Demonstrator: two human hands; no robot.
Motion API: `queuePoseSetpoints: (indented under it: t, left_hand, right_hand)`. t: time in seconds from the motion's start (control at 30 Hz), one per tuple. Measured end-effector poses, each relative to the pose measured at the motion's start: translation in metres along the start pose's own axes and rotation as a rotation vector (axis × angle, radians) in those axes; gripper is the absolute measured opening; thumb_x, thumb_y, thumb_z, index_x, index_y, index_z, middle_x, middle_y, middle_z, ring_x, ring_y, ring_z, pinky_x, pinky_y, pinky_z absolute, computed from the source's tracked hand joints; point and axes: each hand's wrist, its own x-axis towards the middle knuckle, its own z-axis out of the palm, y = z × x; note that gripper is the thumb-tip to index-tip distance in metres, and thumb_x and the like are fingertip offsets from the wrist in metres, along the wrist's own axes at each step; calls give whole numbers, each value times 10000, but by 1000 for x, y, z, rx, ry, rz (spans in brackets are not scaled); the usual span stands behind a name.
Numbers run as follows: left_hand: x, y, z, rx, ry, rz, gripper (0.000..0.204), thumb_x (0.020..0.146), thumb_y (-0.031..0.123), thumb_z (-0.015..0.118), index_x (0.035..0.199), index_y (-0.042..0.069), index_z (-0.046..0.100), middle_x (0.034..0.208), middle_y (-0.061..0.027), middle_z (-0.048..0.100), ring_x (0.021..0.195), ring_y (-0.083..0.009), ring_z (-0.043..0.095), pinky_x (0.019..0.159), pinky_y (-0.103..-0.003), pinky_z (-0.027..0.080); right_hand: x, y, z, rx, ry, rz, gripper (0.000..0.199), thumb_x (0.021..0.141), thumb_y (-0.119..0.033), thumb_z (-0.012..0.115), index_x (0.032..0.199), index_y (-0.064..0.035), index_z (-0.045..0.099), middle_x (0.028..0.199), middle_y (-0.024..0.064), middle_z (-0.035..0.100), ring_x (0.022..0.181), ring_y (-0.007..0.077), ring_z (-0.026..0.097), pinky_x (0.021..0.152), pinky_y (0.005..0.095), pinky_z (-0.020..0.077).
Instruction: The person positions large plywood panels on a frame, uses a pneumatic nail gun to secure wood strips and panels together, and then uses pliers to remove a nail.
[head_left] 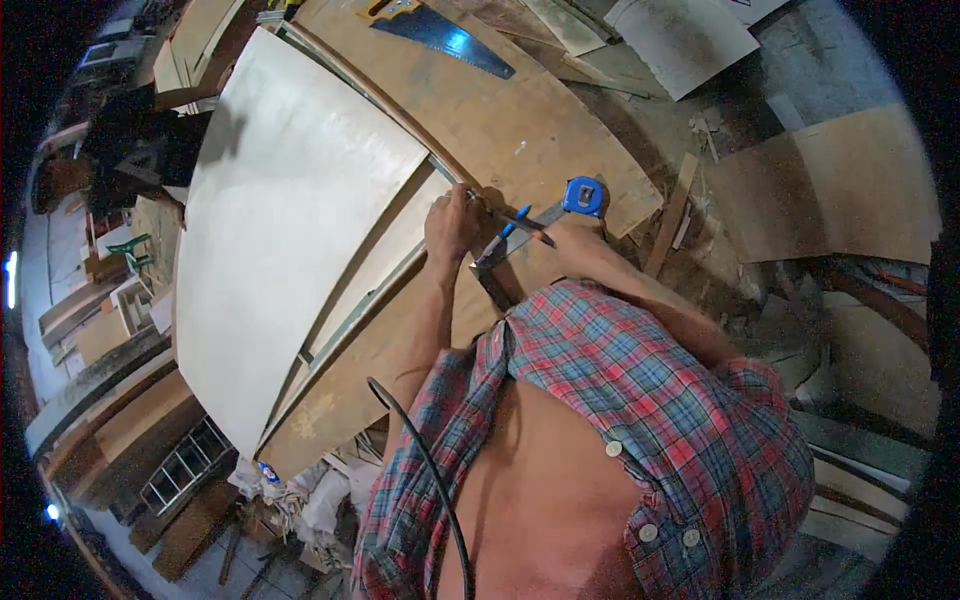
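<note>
My left hand (452, 225) is closed at the near right corner of a wooden frame, its fingertips pressed together against the edge; what they pinch is too small to make out. My right hand (578, 250) grips a slim dark tool with an orange mark on its handle (530, 230), its tip reaching toward my left fingertips. A large white panel (300, 200) lies over the frame, leaving a strip of the frame (375, 260) uncovered. Beside my right hand are a blue tape measure (583, 196), a metal square (490, 255) and a blue pen (515, 222).
A handsaw (440, 38) lies on the plywood tabletop (540, 120) at the far side. Another person (140, 150) stands at the left edge of the panel. Wood offcuts (672, 215) and boards (830, 190) cover the floor at right. A black cable (430, 460) hangs before me.
</note>
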Motion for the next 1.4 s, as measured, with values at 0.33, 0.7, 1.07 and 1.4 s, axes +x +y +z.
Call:
queuePoseSetpoints:
  t: [0.33,0.7,1.07,1.4]
  left_hand:
    - [-5,2,-2,-98,14,49,462,761,174,703,1153,56,487,814,-187,638,761,-389,602,677,-475,465]
    - [2,29,8,108,107,-128,612,734,211,754,1233,36,446,803,-139,643,802,-324,610,724,-424,441]
    - [-14,19,4,45,138,-249,645,728,182,762,1265,59,426,852,-117,650,826,-308,613,788,-438,418]
    - [-20,23,13,117,244,-335,540,733,167,743,1195,72,479,880,-115,661,868,-301,622,821,-435,416]
  right_hand:
    - [-103,72,-65,170,105,132,348,751,-254,714,686,-13,471,595,117,500,581,225,502,575,390,429]
    - [-96,69,-64,280,146,-25,363,747,-261,723,711,-14,460,624,103,492,599,234,493,571,387,415]
    - [-79,68,-136,104,128,-57,300,770,-227,715,776,4,523,638,118,515,607,239,508,592,384,426]
    - [-46,70,-139,-22,138,-72,315,756,-229,722,906,21,601,760,192,591,686,333,588,637,401,467]
